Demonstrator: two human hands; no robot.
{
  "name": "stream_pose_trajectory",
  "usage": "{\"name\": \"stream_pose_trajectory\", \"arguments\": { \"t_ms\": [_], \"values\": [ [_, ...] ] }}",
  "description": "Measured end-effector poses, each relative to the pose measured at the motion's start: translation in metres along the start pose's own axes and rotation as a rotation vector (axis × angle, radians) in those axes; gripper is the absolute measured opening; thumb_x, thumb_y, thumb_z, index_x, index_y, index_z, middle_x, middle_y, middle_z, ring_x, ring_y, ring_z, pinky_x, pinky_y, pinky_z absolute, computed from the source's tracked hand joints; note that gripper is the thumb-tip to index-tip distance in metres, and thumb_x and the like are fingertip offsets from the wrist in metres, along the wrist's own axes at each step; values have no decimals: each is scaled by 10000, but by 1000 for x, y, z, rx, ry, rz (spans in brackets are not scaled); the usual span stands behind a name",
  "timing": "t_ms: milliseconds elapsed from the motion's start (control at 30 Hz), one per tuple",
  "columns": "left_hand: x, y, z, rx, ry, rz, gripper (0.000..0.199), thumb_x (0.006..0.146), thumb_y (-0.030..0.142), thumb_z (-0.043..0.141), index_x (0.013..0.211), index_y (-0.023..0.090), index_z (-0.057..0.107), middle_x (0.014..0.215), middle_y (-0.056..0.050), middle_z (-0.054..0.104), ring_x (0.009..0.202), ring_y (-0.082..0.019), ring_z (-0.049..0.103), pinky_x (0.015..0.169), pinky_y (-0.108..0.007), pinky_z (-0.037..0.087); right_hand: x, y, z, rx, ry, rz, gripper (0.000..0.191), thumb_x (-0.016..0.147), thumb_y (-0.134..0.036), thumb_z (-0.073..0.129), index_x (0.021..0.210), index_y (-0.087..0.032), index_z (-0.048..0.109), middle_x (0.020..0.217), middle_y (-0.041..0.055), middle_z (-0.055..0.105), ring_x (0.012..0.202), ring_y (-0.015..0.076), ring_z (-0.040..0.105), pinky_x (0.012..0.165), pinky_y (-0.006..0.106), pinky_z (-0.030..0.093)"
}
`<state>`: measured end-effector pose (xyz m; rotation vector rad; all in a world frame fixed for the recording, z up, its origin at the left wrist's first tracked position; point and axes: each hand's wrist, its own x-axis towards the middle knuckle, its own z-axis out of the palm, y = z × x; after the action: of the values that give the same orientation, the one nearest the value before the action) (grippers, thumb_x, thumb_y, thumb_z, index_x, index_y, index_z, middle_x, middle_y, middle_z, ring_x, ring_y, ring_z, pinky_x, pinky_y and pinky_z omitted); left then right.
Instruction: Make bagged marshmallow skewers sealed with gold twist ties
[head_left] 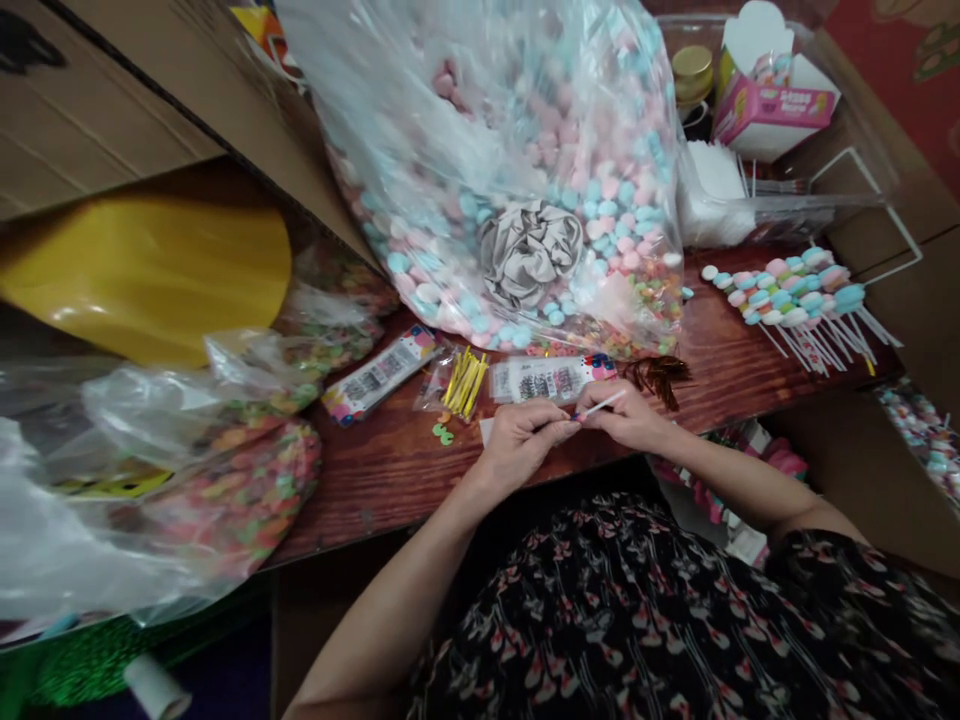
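My left hand (521, 440) and my right hand (619, 415) meet in front of me above a dark wooden table (420, 490). Between them is a thin white stick (604, 404) with a small pink tip, pinched by the fingers of both hands. Just beyond my hands lie printed label strips (551, 379), with a small plastic bag of yellow sticks (463, 383) to their left. A brown feathery tuft (656, 378) sits beyond my right hand. Behind them rises a large clear bag of pink and blue candies (510, 170).
Loose candies on white sticks (787, 300) lie in a bunch at the right of the table. Plastic bags of multicoloured candy (247, 490) cover the left side. A pink box (772, 110) and a gold-lidded jar (691, 75) stand at the back.
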<state>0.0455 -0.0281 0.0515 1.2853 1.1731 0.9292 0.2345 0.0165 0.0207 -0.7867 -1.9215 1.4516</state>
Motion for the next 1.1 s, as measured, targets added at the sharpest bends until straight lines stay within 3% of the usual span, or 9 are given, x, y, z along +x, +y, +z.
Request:
{"name": "stream_pose_trajectory", "arguments": {
  "t_ms": [133, 233, 367, 567, 633, 767, 867, 1000, 1100],
  "values": [
    [0, 11, -11, -240, -323, -398, 257, 638, 404, 799, 611, 163, 715, 487, 14, 553, 409, -70, 419, 393, -191, 310, 0, -13, -14, -268, -49, -525, 184, 897, -283, 538, 816, -218, 690, 806, 76, 683, 739, 157, 607, 695, 323, 496],
    [-1, 13, -14, -333, -530, -579, 257, 595, 401, 824, 642, 162, 741, 468, -4, 588, 342, -75, 429, 326, -183, 268, 2, -19, -20, -298, -227, -740, 206, 936, -326, 513, 884, -251, 699, 836, 64, 687, 765, 151, 629, 717, 333, 510],
    [2, 14, -12, -283, -739, -554, 213, 557, 334, 858, 683, 181, 780, 549, -40, 677, 405, -111, 520, 364, -207, 392, 6, -30, -17, -411, -432, -881, 287, 983, -303, 394, 952, -250, 675, 819, 47, 667, 751, 140, 611, 689, 318, 495],
    [9, 14, -9, -249, -913, -482, 225, 540, 333, 876, 703, 204, 789, 659, -60, 732, 564, -191, 639, 477, -277, 502, 6, -54, -11, -620, -463, -1043, 168, 920, -250, 530, 771, -233, 607, 723, 4, 579, 672, 143, 512, 555, 322, 368],
    [9, 15, -12, -255, -892, -479, 238, 566, 353, 863, 732, 199, 791, 682, -70, 738, 550, -180, 627, 477, -276, 490, 4, -52, -12, -678, -419, -1016, 149, 913, -251, 532, 787, -226, 606, 721, 11, 579, 667, 152, 504, 558, 330, 364],
    [8, 18, -21, -224, -691, -362, 225, 672, 379, 800, 792, 189, 784, 736, -65, 736, 591, -154, 622, 557, -262, 493, -3, -36, -13, -688, -176, -839, 152, 907, -219, 448, 864, -225, 594, 775, 46, 603, 698, 170, 525, 629, 332, 415],
    [5, 19, -23, -39, -527, -117, 189, 757, 360, 739, 821, 184, 764, 775, -54, 716, 695, -159, 629, 680, -278, 505, -9, -25, -9, -671, -50, -695, 159, 869, -157, 423, 873, -212, 572, 794, 61, 599, 729, 183, 537, 661, 326, 433],
    [-4, 14, -20, 449, -258, 315, 176, 878, 316, 605, 863, 197, 734, 819, -75, 692, 759, -169, 604, 750, -312, 485, -11, -19, -2, -556, -17, -481, 125, 875, -153, 430, 843, -195, 544, 750, 44, 554, 679, 167, 489, 614, 292, 390],
    [-10, 8, -22, 715, -225, 583, 163, 897, 233, 561, 982, 212, 698, 915, -86, 691, 851, -190, 595, 831, -360, 466, -11, -24, 1, -285, -65, -269, 126, 906, -193, 458, 799, -187, 525, 731, 19, 540, 669, 136, 479, 630, 269, 387]
  ]
}}
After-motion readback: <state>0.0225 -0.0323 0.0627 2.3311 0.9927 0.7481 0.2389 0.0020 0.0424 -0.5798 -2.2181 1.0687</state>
